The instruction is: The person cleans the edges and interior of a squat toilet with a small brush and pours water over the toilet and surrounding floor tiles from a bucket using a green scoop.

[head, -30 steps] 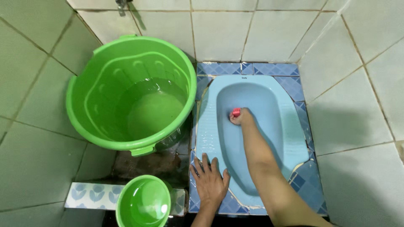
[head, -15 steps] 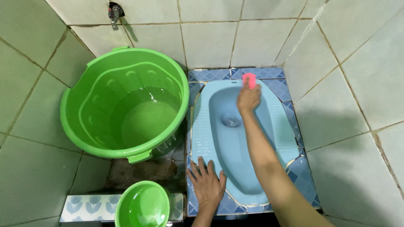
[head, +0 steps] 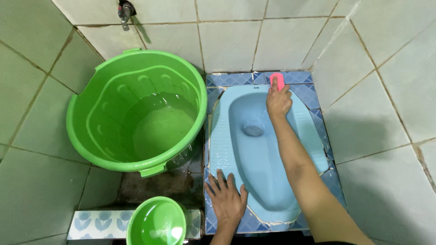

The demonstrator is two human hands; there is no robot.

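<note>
A light blue squat toilet pan [head: 229,149] lies in a frame of blue patterned tiles. My right hand [head: 278,102] reaches to the pan's far rim and grips a small pink scrubbing brush [head: 277,80], pressing it at the rim's top right edge. My left hand [head: 226,198] rests flat with fingers spread on the pan's near left footrest and holds nothing. The drain hole [head: 253,130] shows in the middle of the bowl.
A large green bucket [head: 86,136] partly filled with water stands left of the pan under a wall tap [head: 124,12]. A small green dipper bowl [head: 156,224] with water sits at the bottom. White tiled walls close in on all sides.
My right hand lifted the pink brush out of the bowl's drain area and moved it to the far rim, then slightly right. My left hand stayed planted.
</note>
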